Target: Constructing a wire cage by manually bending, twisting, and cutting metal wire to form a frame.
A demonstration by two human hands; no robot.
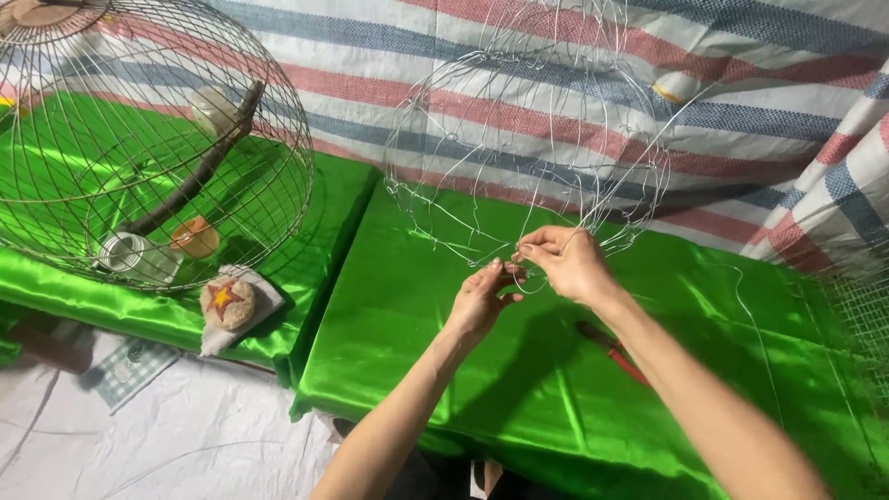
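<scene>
Nearest the camera, two bare forearms rise from six o'clock and meet at the centre over the desk, which is draped in shiny green cloth. The left hand has its grip pressed together, pinching thin wire at the lower rim of a half-built wire cage frame. The right hand, touching it at one o'clock, pinches the same stretch of wire. The frame stands upright on the desk, reaching toward twelve o'clock. The step in hand looks like twisting or tying a strand at the rim; the next move likely calls for a firm hold and small, tight turns. Red-handled pliers lie at four o'clock. A finished round cage sits at ten o'clock.
</scene>
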